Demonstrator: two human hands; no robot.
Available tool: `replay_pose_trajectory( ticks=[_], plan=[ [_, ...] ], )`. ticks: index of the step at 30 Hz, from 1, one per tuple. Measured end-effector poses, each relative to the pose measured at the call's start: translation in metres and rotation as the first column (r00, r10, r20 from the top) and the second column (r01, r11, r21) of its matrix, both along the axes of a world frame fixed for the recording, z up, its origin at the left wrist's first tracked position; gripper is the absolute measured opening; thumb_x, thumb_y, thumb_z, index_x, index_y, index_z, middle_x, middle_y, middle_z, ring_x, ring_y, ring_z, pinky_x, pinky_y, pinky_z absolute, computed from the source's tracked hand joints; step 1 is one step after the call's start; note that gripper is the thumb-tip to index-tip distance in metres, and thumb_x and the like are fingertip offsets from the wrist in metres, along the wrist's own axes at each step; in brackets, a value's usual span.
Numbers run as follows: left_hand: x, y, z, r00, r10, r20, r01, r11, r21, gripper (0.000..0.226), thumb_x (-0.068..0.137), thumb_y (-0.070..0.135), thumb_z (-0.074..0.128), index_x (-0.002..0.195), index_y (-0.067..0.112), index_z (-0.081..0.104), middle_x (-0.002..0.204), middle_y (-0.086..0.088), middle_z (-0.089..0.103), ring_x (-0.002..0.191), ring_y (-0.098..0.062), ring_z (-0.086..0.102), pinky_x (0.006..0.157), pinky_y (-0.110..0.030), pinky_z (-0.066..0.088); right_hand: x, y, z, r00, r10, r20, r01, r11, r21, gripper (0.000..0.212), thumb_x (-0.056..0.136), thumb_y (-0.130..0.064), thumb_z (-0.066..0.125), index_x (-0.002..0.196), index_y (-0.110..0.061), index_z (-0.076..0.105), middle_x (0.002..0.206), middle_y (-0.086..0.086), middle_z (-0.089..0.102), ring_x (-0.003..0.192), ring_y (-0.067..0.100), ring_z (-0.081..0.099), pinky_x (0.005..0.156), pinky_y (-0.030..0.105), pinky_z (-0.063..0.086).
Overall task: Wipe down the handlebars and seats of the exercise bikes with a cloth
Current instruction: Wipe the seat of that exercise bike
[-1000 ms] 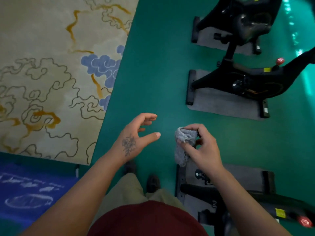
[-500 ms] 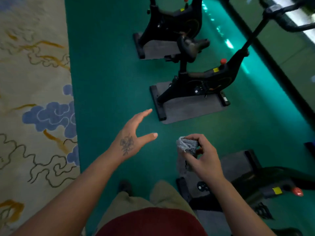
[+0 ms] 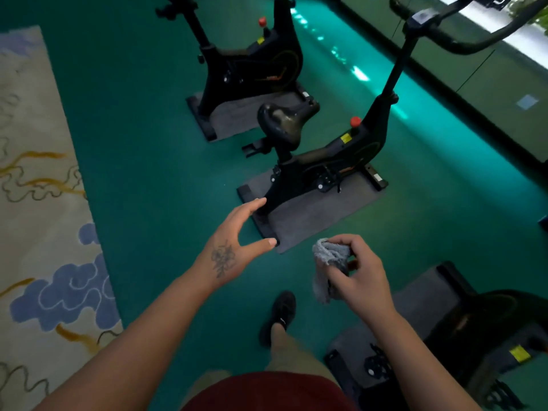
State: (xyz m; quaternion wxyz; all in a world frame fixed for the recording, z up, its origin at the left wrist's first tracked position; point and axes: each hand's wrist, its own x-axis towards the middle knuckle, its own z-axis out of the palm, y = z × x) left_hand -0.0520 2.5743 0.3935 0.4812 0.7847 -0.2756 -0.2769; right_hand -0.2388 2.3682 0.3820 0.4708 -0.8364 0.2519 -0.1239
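Cloth (image 3: 330, 256) sat bunched in the right hand (image 3: 360, 280) — ready for the seat (image 3: 284, 121); left hand (image 3: 234, 241) spread, empty.

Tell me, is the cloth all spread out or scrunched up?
Scrunched up. The grey cloth is bunched in the right hand, with one end hanging below the fingers.

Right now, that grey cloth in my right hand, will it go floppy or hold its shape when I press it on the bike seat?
Probably floppy: the cloth bunches in your right hand and a tail droops below. It looks light and fuzzy, so it should mould over the seat rather than slide.
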Motion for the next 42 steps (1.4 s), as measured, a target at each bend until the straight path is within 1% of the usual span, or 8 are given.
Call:
replay_pose_trajectory(
  ticks=[5, 14, 19, 25, 29, 34, 39, 42],
  plan=[
    [0.054, -0.073, 0.005, 1.0, 0.001, -0.022, 0.0, 1.0, 0.011, 0.072, 0.084, 0.05, 0.076, 0.15, 0.046, 0.049, 0.156, 0.021, 0.048, 0.146, 0.006, 0.039, 0.125, -0.043, 0.036, 0.058, -0.063, -0.003, 1.0, 0.01, 0.021, -0.011, 0.999, 0.045, 0.03, 0.091, -0.024, 0.082, 0.112, -0.033, 0.063, 0.107, -0.016, 0.067, 0.096, 0.01, 0.066, 0.077, 0.03, 0.053],
    [0.13, -0.142, 0.004, 1.0, -0.013, -0.018, 0.013, 1.0, 0.012, 0.071, 0.084, 0.051, 0.076, 0.149, 0.046, 0.05, 0.153, 0.022, 0.05, 0.145, 0.007, 0.041, 0.123, -0.041, 0.038, 0.144, -0.128, 0.002, 1.0, -0.019, 0.008, 0.019, 0.997, 0.08, 0.033, 0.09, -0.021, 0.083, 0.111, -0.037, 0.062, 0.103, -0.016, 0.067, 0.092, 0.01, 0.066, 0.074, 0.03, 0.053],
    [0.186, -0.168, -0.016, 0.998, -0.027, -0.048, 0.028, 1.0, 0.007, 0.07, 0.082, 0.055, 0.077, 0.146, 0.054, 0.048, 0.156, 0.018, 0.048, 0.146, 0.005, 0.04, 0.124, -0.043, 0.038, 0.199, -0.148, -0.001, 0.999, -0.051, -0.004, 0.051, 0.996, 0.068, 0.033, 0.089, -0.021, 0.083, 0.109, -0.038, 0.062, 0.103, -0.018, 0.067, 0.093, 0.008, 0.066, 0.074, 0.025, 0.051],
    [0.265, -0.189, -0.039, 0.994, -0.068, -0.085, 0.071, 0.997, 0.033, 0.073, 0.081, 0.055, 0.077, 0.147, 0.052, 0.046, 0.153, 0.02, 0.047, 0.146, 0.003, 0.04, 0.124, -0.044, 0.037, 0.271, -0.168, -0.013, 0.993, -0.11, -0.043, 0.114, 0.986, 0.123, 0.036, 0.087, -0.017, 0.084, 0.109, -0.038, 0.063, 0.107, -0.019, 0.068, 0.098, 0.007, 0.066, 0.079, 0.025, 0.052],
    [0.318, -0.202, -0.057, 0.991, -0.088, -0.102, 0.095, 0.994, 0.061, 0.075, 0.081, 0.049, 0.079, 0.149, 0.045, 0.048, 0.15, 0.016, 0.048, 0.145, -0.003, 0.042, 0.123, -0.045, 0.038, 0.312, -0.177, -0.027, 0.983, -0.164, -0.081, 0.174, 0.976, 0.134, 0.042, 0.084, -0.011, 0.085, 0.108, -0.036, 0.063, 0.109, -0.022, 0.067, 0.101, 0.004, 0.064, 0.08, 0.016, 0.047],
    [0.361, -0.215, -0.082, 0.991, -0.077, -0.108, 0.086, 0.993, 0.079, 0.08, 0.076, 0.043, 0.082, 0.148, 0.041, 0.048, 0.147, 0.007, 0.049, 0.142, -0.009, 0.045, 0.122, -0.047, 0.04, 0.344, -0.183, -0.042, 0.97, -0.22, -0.102, 0.235, 0.957, 0.173, 0.045, 0.083, -0.003, 0.081, 0.109, -0.034, 0.063, 0.109, -0.02, 0.068, 0.1, 0.007, 0.065, 0.078, 0.022, 0.05],
    [0.377, -0.225, -0.109, 0.993, -0.043, -0.11, 0.056, 0.991, 0.118, 0.087, 0.077, 0.027, 0.092, 0.152, 0.031, 0.047, 0.148, 0.006, 0.045, 0.14, -0.015, 0.045, 0.119, -0.052, 0.041, 0.362, -0.192, -0.056, 0.962, -0.235, -0.142, 0.256, 0.953, 0.162, 0.047, 0.08, -0.018, 0.084, 0.114, -0.039, 0.06, 0.11, -0.018, 0.067, 0.099, 0.011, 0.064, 0.08, 0.03, 0.053],
    [0.38, -0.233, -0.123, 0.993, 0.015, -0.114, 0.001, 0.99, 0.138, 0.095, 0.071, 0.039, 0.09, 0.154, 0.031, 0.043, 0.152, 0.006, 0.041, 0.143, -0.018, 0.043, 0.12, -0.054, 0.041, 0.373, -0.201, -0.062, 0.953, -0.254, -0.164, 0.28, 0.946, 0.164, 0.044, 0.073, -0.038, 0.078, 0.113, -0.041, 0.059, 0.106, -0.02, 0.065, 0.096, 0.01, 0.063, 0.077, 0.027, 0.051]
  ],
)
